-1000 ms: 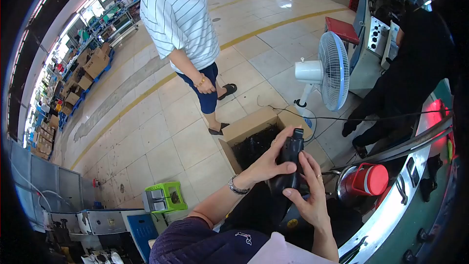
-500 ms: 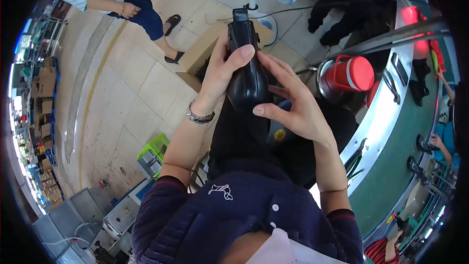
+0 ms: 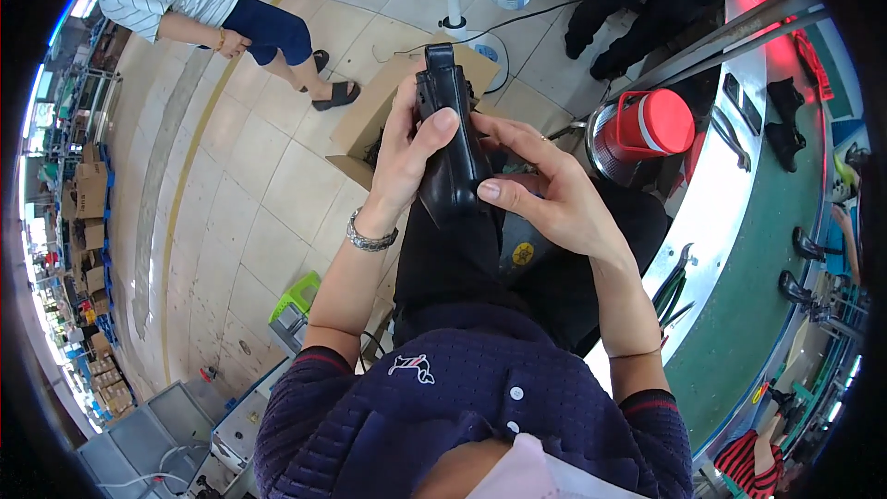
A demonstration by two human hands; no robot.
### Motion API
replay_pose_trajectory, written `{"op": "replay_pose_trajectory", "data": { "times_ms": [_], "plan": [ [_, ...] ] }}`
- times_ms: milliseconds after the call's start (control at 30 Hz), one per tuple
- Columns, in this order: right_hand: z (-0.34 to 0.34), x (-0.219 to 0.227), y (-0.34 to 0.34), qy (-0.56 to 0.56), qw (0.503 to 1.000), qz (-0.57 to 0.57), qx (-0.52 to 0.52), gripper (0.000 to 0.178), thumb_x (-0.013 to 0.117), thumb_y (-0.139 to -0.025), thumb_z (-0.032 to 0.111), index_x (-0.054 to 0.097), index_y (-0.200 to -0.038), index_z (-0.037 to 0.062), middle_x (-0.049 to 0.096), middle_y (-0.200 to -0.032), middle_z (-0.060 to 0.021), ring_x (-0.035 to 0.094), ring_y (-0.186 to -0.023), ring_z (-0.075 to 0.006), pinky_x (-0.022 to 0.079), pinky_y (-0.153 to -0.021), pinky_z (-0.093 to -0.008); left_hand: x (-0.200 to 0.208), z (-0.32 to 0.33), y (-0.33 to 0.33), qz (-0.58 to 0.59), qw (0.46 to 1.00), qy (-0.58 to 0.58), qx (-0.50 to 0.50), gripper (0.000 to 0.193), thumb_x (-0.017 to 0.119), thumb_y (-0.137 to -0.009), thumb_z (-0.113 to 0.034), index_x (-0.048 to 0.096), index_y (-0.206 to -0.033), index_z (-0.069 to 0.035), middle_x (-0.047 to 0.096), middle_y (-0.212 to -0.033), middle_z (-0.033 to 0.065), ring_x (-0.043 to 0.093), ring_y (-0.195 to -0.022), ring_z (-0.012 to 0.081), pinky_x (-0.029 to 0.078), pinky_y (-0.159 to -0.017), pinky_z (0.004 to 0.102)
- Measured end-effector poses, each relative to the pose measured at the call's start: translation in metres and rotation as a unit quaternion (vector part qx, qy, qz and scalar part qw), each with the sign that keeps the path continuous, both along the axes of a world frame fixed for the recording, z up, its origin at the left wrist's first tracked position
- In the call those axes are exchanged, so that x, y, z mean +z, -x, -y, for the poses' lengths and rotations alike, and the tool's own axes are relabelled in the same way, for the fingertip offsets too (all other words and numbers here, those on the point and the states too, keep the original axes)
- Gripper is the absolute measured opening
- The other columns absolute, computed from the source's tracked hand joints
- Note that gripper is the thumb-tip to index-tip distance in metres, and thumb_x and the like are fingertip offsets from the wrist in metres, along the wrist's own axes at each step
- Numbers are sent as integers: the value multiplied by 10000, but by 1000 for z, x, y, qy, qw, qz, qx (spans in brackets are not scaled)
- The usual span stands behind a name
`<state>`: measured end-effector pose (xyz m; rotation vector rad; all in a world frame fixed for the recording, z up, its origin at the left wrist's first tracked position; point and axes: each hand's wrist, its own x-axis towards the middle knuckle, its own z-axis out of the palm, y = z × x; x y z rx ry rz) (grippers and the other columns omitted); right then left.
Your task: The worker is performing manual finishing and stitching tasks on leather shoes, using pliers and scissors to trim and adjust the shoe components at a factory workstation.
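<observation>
I hold a glossy black leather shoe [image 3: 453, 162] above my lap, its narrow end pointing away from me. My left hand [image 3: 407, 152] is closed round its left side, with the thumb laid across the top. On the right side my right hand [image 3: 550, 185] grips it lightly, thumb tip at the nearer end and fingers along the edge. The underside of the shoe is hidden, as are several of my left fingertips.
A cardboard box [image 3: 356, 139] stands on the floor beyond my left hand, near a white fan [image 3: 453, 0]. To the right are a red-lidded jug [image 3: 658, 122] and a green conveyor belt [image 3: 730, 314] carrying black shoes. Another person [image 3: 199, 5] walks at the upper left.
The shoe and both hands have shifted slightly left and turned a little. My right fingers sit closer to the shoe's side. The person at the upper left has changed stance.
</observation>
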<state>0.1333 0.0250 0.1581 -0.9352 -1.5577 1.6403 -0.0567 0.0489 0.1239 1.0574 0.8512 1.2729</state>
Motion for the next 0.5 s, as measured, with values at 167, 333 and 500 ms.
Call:
{"op": "replay_pose_trajectory", "data": {
  "times_ms": [167, 333, 500],
  "plan": [
    [-3, 2, 0, -21, 1000, 10, 8, 654, 724, -835, 161, 429, -1410, 59, 471, -1348, -90, 489, -1229, -224, 443, -999, -364, 0, -4, 8, 8, 1000, 5, -5, 692, 687, -831, -303, 379, -1383, -21, 536, -1106, 56, 539, -993, 131, 465, -868, 271],
    [12, -21, -16, -80, 993, 80, 25, 875, 812, -739, 210, 339, -1467, 111, 475, -1373, -86, 466, -1262, -220, 389, -1031, -388, 4, 0, 19, 11, 1000, -13, 17, 638, 676, -730, -349, 511, -1230, 12, 526, -1237, 99, 554, -1064, 170, 454, -914, 293],
    [54, -66, -38, -176, 968, 177, -20, 1019, 860, -659, 300, 291, -1468, 57, 374, -1459, -165, 356, -1361, -316, 296, -1120, -406, 12, 22, 3, 213, 974, 48, -58, 660, 631, -764, -461, 520, -1214, 9, 362, -1443, 175, 541, -1141, 332, 485, -927, 444]
  ]
}}
